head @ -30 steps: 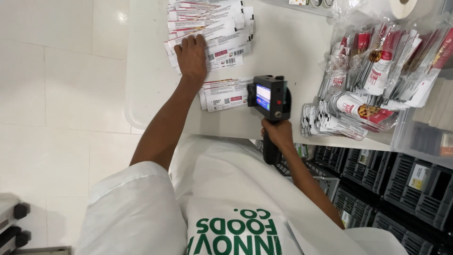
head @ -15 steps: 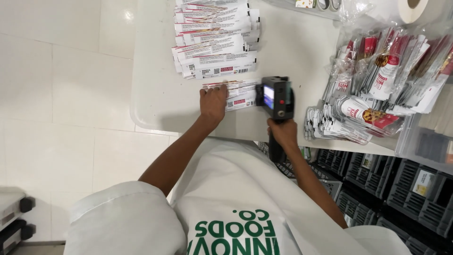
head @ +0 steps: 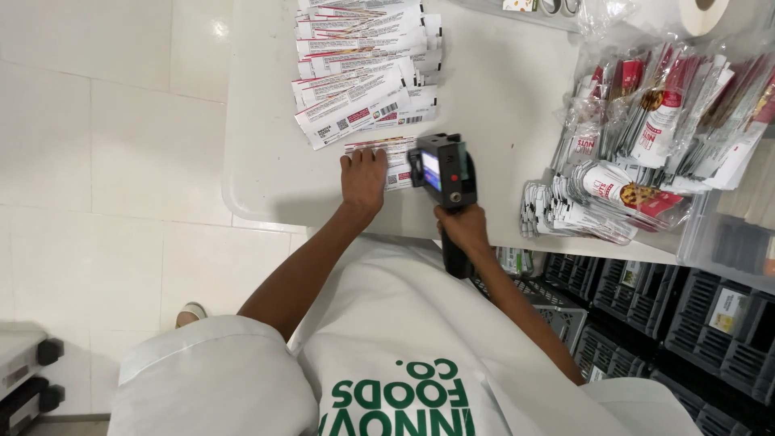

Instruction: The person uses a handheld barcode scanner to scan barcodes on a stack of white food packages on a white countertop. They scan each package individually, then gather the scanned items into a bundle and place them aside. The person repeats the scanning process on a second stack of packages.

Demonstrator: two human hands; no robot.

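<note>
Bench (head: 500, 105): white top; we worked at its near edge.
Pouch stock (head: 646, 137): packed in clear bags toward the right edge.
Label row (head: 363, 73): overlapped strips running from the far edge toward us.
Handheld printer (head: 442, 171): black, on the nearest label (head: 395, 157).
Right hand (head: 462, 230): we clenched the printer's grip.
Left hand (head: 363, 179): open, flat, pressing that label down.
</note>
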